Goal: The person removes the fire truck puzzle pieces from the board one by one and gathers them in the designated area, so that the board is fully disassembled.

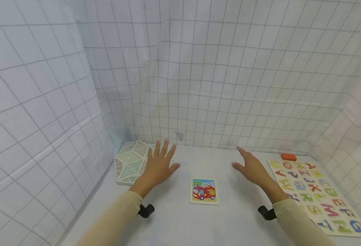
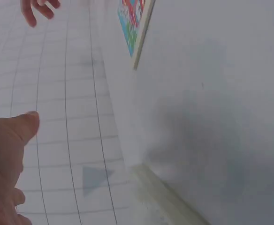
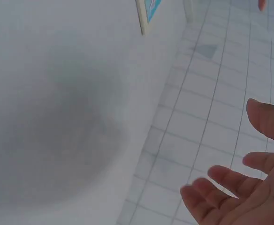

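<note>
A small square picture puzzle [image 1: 204,191] showing a red fire truck lies flat on the white table between the two hands. To its left, my left hand [image 1: 159,167] hovers with spread fingers, partly covering a white perforated board [image 1: 131,162] in the head view; it holds nothing. My right hand [image 1: 252,168] is raised to the right of the puzzle, fingers extended and palm turned inward, also holding nothing. In the right wrist view the right hand's fingers [image 3: 216,194] are apart and relaxed. One corner of the puzzle [image 2: 136,33] shows at the top of the left wrist view.
A wooden alphabet board [image 1: 318,194] with colourful letters lies at the right, partly behind the right forearm. An orange block [image 1: 288,157] sits just beyond its far edge. White grid-patterned sheets [image 1: 205,85] enclose the table at the back and sides.
</note>
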Action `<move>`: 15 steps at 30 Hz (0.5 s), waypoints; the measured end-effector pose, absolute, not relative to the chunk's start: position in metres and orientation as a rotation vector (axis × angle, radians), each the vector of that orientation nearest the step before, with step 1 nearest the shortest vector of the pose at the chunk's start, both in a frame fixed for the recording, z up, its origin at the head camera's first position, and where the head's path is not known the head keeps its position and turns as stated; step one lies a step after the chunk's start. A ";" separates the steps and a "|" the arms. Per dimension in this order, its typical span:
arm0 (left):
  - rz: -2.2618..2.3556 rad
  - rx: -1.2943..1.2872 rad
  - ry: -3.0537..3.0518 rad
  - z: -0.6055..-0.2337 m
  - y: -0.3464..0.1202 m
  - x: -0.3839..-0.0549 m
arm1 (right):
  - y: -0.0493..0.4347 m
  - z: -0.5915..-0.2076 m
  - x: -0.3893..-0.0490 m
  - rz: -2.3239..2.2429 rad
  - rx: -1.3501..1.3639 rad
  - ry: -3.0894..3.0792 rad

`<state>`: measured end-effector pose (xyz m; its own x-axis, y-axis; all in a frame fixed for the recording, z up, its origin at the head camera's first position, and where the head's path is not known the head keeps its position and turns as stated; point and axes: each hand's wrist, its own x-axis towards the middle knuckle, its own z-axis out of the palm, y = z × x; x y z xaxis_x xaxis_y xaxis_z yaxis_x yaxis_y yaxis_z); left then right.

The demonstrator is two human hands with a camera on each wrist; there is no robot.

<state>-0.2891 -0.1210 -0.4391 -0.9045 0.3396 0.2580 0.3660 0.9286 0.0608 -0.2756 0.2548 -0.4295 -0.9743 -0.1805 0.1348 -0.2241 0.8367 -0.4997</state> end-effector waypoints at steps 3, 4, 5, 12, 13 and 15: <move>-0.231 -0.620 -2.870 -0.447 -0.106 -0.275 | 0.240 -0.442 -0.270 1.214 0.299 -2.960; -0.251 -0.652 -2.888 -0.451 -0.101 -0.271 | 0.234 -0.446 -0.268 1.347 0.276 -2.966; -0.277 -0.684 -2.910 -0.454 -0.095 -0.267 | 0.229 -0.451 -0.266 1.465 0.240 -2.972; -0.354 -0.877 -3.067 -0.480 -0.058 -0.249 | 0.203 -0.478 -0.258 1.899 0.023 -2.933; -0.360 -0.889 -3.088 -0.483 -0.054 -0.248 | 0.201 -0.480 -0.258 1.915 0.018 -2.935; -0.362 -0.913 -3.118 -0.488 -0.047 -0.247 | 0.200 -0.484 -0.258 1.933 0.020 -2.943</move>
<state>-0.2466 -0.0474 -0.4878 -0.8364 0.5448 -0.0601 0.5166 0.8202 0.2459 -0.2580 0.1996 -0.4844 -0.9288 -0.2127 -0.3035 0.1940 0.4188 -0.8871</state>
